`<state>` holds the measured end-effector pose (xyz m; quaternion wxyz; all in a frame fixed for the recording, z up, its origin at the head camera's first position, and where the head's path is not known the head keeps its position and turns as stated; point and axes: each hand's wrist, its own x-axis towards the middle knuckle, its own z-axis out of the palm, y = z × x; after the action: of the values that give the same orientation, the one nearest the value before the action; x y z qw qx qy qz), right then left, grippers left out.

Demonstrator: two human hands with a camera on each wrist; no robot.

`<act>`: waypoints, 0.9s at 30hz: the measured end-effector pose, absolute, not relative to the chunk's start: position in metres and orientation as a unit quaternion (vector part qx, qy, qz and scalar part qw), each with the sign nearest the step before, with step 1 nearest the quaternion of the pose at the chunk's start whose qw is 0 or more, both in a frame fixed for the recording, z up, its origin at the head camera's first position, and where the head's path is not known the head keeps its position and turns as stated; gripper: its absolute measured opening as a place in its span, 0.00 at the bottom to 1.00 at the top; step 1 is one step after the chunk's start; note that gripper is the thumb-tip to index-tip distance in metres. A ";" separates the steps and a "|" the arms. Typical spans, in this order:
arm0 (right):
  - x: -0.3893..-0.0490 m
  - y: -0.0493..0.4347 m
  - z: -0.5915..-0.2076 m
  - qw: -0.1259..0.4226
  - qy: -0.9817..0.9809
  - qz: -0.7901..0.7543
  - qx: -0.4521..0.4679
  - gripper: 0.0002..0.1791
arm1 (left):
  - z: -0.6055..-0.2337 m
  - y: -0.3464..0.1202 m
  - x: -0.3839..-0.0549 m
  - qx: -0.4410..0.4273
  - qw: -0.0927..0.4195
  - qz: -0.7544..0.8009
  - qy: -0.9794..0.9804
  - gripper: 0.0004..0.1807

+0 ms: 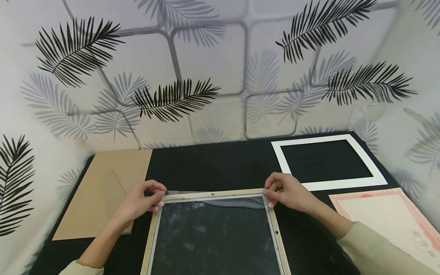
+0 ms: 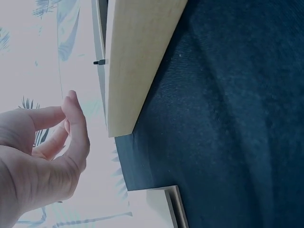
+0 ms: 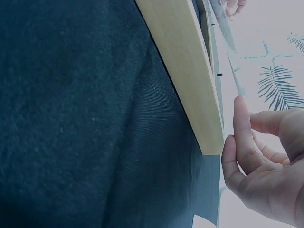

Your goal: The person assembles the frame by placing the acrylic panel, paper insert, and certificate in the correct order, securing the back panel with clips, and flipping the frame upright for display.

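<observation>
- left hand has its fingers pinching a clear film at the picture frame's far-left corner
- right hand is the same deal, fingers pinching the film at the far-right corner
- wooden picture frame sits midway between the black surface's side edges, well off the far edge
- brown board far-left corner, white mat far-right, pink-bordered sheet by the right edge

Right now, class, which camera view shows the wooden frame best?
The head view: the wooden frame shows its far bar and both sides there, though its near end is cut off. Each wrist view shows mainly one side bar, close up and cropped.
</observation>
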<state>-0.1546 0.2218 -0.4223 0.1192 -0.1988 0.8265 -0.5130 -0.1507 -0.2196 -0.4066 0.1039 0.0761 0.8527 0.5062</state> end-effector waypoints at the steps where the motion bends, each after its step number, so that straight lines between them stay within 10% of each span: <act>1: -0.155 0.222 -0.423 0.118 0.827 -0.512 -0.201 0.07 | -0.407 -0.220 -0.150 0.075 0.105 0.506 0.853 0.08; 27: -0.148 0.223 -0.426 0.142 0.820 -0.494 -0.251 0.10 | -0.416 -0.230 -0.139 0.098 0.124 0.483 0.861 0.10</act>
<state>-0.1481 0.2235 -0.4257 0.1421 -0.2509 0.8204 -0.4938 -0.1388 -0.2301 -0.4160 0.1239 0.0981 0.8611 0.4833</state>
